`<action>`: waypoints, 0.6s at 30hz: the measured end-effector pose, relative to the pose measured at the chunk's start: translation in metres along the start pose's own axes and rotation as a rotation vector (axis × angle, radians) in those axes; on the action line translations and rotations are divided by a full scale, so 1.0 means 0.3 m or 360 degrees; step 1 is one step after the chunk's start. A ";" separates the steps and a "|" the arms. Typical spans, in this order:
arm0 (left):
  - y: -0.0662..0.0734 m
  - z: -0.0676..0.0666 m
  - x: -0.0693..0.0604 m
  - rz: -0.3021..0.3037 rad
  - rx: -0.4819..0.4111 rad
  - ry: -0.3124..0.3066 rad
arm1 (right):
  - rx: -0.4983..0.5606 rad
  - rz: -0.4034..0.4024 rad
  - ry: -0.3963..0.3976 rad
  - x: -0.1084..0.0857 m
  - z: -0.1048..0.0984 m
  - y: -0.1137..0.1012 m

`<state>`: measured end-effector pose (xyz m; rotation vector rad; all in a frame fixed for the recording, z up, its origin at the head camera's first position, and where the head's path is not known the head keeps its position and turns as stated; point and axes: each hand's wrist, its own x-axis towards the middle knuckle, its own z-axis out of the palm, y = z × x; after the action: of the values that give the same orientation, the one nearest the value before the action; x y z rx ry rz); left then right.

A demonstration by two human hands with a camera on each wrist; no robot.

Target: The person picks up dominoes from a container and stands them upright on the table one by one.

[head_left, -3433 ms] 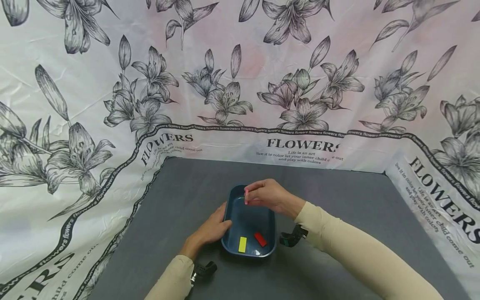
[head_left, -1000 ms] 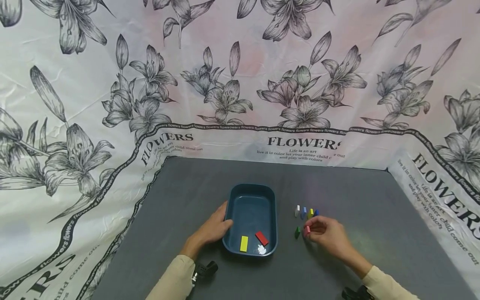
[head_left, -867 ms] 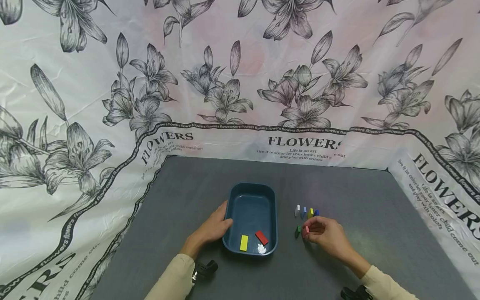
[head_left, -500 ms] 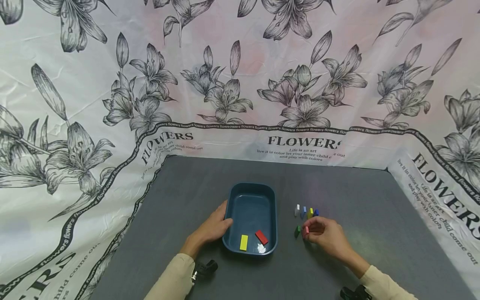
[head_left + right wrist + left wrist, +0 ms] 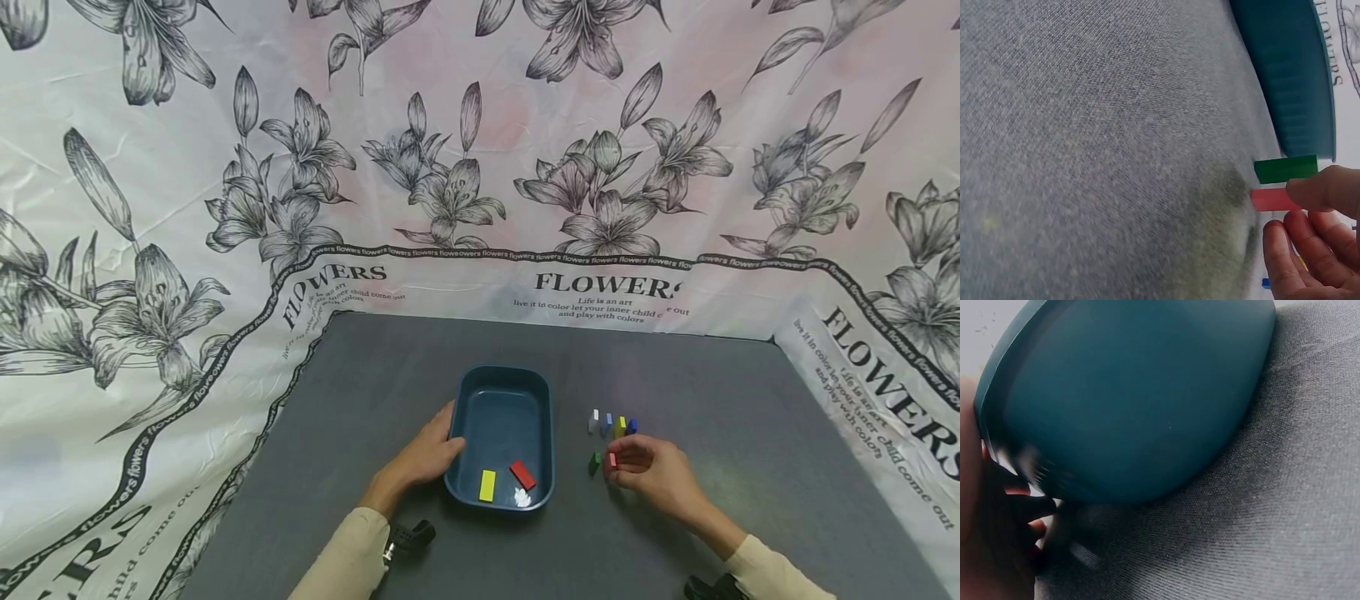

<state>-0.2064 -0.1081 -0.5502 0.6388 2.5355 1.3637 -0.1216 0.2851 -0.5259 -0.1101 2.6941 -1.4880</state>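
A dark blue plastic tub (image 5: 502, 417) stands on the table, with a yellow block (image 5: 487, 486) and a red block (image 5: 522, 475) lying in its near end. My left hand (image 5: 422, 454) grips the tub's left side, thumb over the rim and fingers against the outer wall. Right of the tub, my right hand (image 5: 660, 475) pinches a pink block (image 5: 1270, 200) that stands upright on the table. Close to its left stands a green block (image 5: 1286, 169), separated by a narrow gap. In the left wrist view the tub's wall (image 5: 1135, 406) fills much of the picture.
Behind the right hand stands a row of upright blocks: white (image 5: 595, 422), light blue (image 5: 607, 427), yellow (image 5: 620, 427) and dark blue (image 5: 632, 427). A grey cloth covers the table (image 5: 390, 367). A flower-printed curtain (image 5: 480, 287) borders its back and sides.
The right hand has moved from above the tub rightward to the table, bringing the pink block beside the green one. Over the last second hardly anything moves; the left hand keeps its place.
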 end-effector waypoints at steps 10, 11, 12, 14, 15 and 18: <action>0.010 0.005 -0.003 -0.0058 -0.0035 0.0010 | -0.0096 -0.0068 -0.0079 -0.047 -0.080 -0.059; 0.012 0.005 -0.004 -0.0064 -0.0036 0.0010 | -0.0132 -0.0074 -0.0082 -0.048 -0.091 -0.073; 0.014 0.004 -0.003 -0.0069 -0.0038 0.0012 | -0.0163 -0.0090 -0.0088 -0.047 -0.101 -0.090; 0.018 0.003 -0.003 -0.0076 -0.0042 0.0017 | -0.0235 -0.0111 -0.0105 -0.043 -0.120 -0.123; 0.020 0.002 -0.003 -0.0076 -0.0043 0.0019 | -0.0267 -0.0134 -0.0114 -0.040 -0.129 -0.140; 0.019 0.002 -0.004 -0.0067 -0.0044 0.0017 | -0.0364 -0.0207 -0.0149 -0.023 -0.146 -0.188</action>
<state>-0.2035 -0.1055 -0.5459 0.5715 2.5191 1.3888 -0.1166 0.2926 -0.4547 -0.3629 2.8172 -1.1641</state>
